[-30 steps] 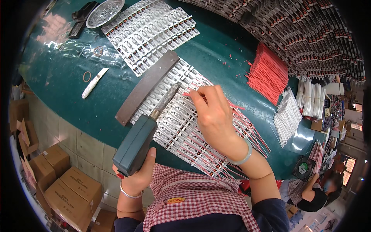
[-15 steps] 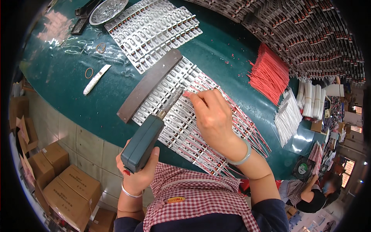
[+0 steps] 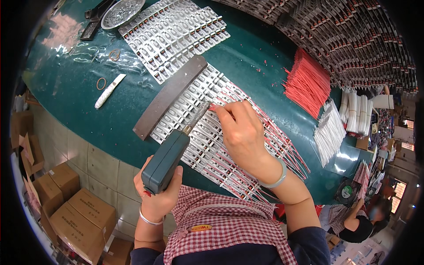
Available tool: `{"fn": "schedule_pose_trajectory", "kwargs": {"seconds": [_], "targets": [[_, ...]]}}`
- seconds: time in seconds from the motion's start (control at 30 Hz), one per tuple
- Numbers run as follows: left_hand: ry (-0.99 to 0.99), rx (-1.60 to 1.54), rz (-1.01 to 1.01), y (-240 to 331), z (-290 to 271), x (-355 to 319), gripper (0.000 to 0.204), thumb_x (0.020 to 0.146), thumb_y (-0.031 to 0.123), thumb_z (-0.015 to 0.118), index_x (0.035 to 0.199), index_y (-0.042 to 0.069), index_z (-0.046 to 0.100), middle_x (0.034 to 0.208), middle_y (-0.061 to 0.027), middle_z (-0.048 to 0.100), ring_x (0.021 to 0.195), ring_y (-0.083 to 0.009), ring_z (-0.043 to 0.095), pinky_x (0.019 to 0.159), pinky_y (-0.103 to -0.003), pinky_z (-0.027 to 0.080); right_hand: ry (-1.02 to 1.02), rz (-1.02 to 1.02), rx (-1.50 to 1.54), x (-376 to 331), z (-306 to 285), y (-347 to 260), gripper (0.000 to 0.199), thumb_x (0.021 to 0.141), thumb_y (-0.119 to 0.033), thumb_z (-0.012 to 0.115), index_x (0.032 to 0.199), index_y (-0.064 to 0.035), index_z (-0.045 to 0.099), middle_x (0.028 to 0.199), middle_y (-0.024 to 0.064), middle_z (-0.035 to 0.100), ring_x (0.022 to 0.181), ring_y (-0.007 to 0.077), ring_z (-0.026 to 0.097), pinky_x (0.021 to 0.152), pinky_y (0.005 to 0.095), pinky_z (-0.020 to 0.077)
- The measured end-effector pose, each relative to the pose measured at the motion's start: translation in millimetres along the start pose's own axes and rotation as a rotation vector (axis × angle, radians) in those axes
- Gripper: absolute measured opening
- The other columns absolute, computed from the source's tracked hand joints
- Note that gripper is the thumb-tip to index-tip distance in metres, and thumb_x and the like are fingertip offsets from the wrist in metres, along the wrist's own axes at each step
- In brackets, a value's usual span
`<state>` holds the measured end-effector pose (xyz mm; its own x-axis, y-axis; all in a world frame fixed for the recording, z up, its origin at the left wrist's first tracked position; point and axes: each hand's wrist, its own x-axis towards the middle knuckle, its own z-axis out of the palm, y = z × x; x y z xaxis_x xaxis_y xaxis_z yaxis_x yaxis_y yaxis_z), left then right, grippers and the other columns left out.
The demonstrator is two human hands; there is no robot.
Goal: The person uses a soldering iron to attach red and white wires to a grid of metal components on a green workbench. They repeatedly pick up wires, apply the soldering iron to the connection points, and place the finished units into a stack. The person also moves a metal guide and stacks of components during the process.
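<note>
My left hand (image 3: 161,201) is wrapped round a dark green soldering gun (image 3: 166,162). Its thick grey tip points up and right over rows of small silver metal pieces (image 3: 179,117), many of them with red and white wires. At the end of that tip, my right hand (image 3: 242,132) pinches a red wire (image 3: 213,107) between thumb and forefinger. The exact contact between tip, wire and metal piece is too small to tell. A long brown bar (image 3: 170,98) lies along the far left end of the rows.
Another sheet of metal pieces (image 3: 176,33) lies beyond the bar, next to a metal dish (image 3: 123,13). A white-wrapped blade (image 3: 109,92) is on the left. Red wires (image 3: 309,84) and white wires (image 3: 329,134) are bundled at right. A co-worker (image 3: 360,223) sits far right.
The soldering gun and my left hand have shifted slightly up and to the right. My right hand stays almost in place, still pinching the red wire.
</note>
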<state>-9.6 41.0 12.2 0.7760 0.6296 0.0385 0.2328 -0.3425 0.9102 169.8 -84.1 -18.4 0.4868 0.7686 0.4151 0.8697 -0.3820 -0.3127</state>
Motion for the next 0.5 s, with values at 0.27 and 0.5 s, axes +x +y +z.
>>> {"fn": "schedule_pose_trajectory", "kwargs": {"seconds": [0.27,0.5], "targets": [[0.084,-0.028,-0.138,-5,-2,-15,0.02,0.071,0.001,0.075,0.09,-0.002,0.069,0.081,-0.0102,0.069,0.065,-0.0182,0.065,0.062,-0.027,0.052,0.003,0.002,-0.012,-1,0,-1,0.022,0.072,0.002,0.064,0.093,0.0064,0.065,0.082,0.0107,0.052,0.076,0.024,0.053,0.059,0.0326,0.0466],[0.116,-0.029,-0.101,-4,-4,-18,0.023,0.072,0.003,0.076,0.093,-0.003,0.07,0.082,-0.0109,0.071,0.067,-0.0182,0.067,0.065,-0.027,0.053,0.021,-0.01,-0.009,0,2,0,0.022,0.071,0.001,0.064,0.093,0.0065,0.065,0.083,0.0109,0.053,0.076,0.0244,0.053,0.059,0.0325,0.0466]]}}
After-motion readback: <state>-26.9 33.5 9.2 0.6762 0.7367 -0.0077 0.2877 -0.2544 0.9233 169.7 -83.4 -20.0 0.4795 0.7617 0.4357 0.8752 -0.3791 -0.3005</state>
